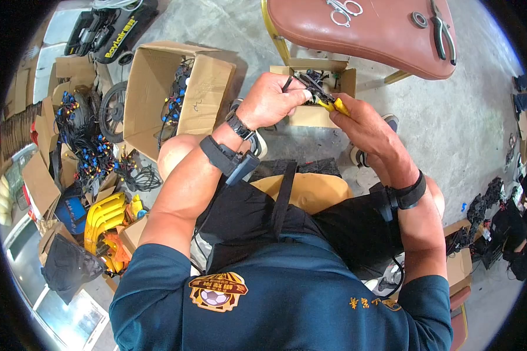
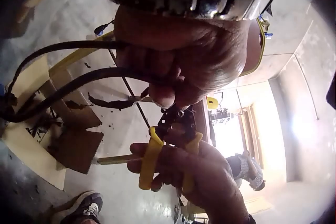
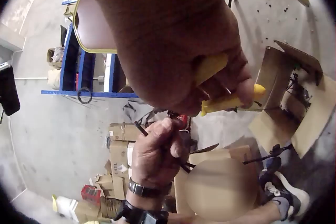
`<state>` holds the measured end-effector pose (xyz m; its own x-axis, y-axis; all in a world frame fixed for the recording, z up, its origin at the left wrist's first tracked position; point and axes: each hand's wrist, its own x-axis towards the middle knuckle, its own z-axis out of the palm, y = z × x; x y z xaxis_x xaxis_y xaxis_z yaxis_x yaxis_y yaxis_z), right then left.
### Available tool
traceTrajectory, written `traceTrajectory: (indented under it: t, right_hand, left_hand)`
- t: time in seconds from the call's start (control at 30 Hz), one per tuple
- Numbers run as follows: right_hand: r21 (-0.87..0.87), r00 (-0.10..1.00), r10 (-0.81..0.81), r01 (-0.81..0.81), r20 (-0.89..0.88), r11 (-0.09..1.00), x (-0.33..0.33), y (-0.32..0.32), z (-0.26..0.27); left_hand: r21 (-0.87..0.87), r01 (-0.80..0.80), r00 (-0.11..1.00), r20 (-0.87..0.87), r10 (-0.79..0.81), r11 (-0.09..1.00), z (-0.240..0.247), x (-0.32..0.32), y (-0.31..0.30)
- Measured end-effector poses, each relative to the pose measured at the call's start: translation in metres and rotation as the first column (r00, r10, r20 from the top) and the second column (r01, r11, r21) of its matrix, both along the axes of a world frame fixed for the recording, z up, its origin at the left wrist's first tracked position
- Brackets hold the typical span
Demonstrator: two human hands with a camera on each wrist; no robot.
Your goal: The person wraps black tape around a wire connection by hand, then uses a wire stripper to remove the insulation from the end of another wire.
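My left hand [image 1: 273, 100] pinches a black cable [image 2: 89, 77] between thumb and fingers, and the cable loops away behind the hand. A pair of wire strippers [image 2: 150, 163] with yellow handles and a dark head is in my right hand [image 1: 366, 124], whose fingers curl round the handles. The strippers' head lies right at the left fingertips, where the cable's end is hidden. In the right wrist view the right hand hides most of the tool. Below both hands stands a small open cardboard box [image 1: 313, 119] with dark wiring parts inside.
A larger cardboard box [image 1: 208, 96] with wires stands at the left, beside a heap of cables [image 1: 91, 146] with coloured connectors. Ahead, a reddish-brown padded seat [image 1: 357, 26] carries pliers [image 1: 442, 35], a metal ring [image 1: 419, 20] and white ring-shaped parts [image 1: 341, 13].
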<state>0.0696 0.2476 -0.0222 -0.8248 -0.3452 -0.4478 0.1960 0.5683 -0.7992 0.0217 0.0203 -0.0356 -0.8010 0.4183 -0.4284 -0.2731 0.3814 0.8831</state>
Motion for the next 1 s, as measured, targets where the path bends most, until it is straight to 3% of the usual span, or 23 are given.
traceTrajectory:
  t: [0.23,0.43,0.67,0.83,0.93,1.0]
  right_hand:
    - [0.073,0.999,0.049,-0.049,0.008,0.996,-0.001,0.0,0.007]
    - [0.012,0.992,0.099,-0.099,-0.081,0.995,-0.001,0.002,-0.001]
    - [-0.008,0.995,-0.05,0.05,-0.081,0.999,0.009,-0.009,-0.006]
    - [0.033,0.996,-0.057,0.059,-0.068,0.998,0.003,-0.005,-0.01]
    - [-0.056,0.997,-0.071,0.069,-0.033,0.996,0.001,-0.002,-0.01]
    - [0.05,1.0,-0.014,0.014,0.002,0.999,-0.005,0.0,0.002]
  left_hand:
    - [-0.084,0.064,0.998,-0.024,-0.066,0.994,0.0,-0.001,0.0]
    - [-0.141,0.099,0.988,-0.101,-0.114,0.985,-0.005,-0.002,-0.003]
    - [-0.137,0.055,0.964,-0.252,-0.088,0.989,-0.003,0.0,-0.003]
    - [-0.132,0.073,0.989,-0.118,-0.089,0.989,0.0,0.0,-0.004]
    - [-0.091,0.058,0.996,-0.065,-0.064,0.994,-0.006,-0.001,-0.003]
    - [-0.068,0.044,0.996,-0.075,-0.049,0.997,-0.006,0.0,-0.003]
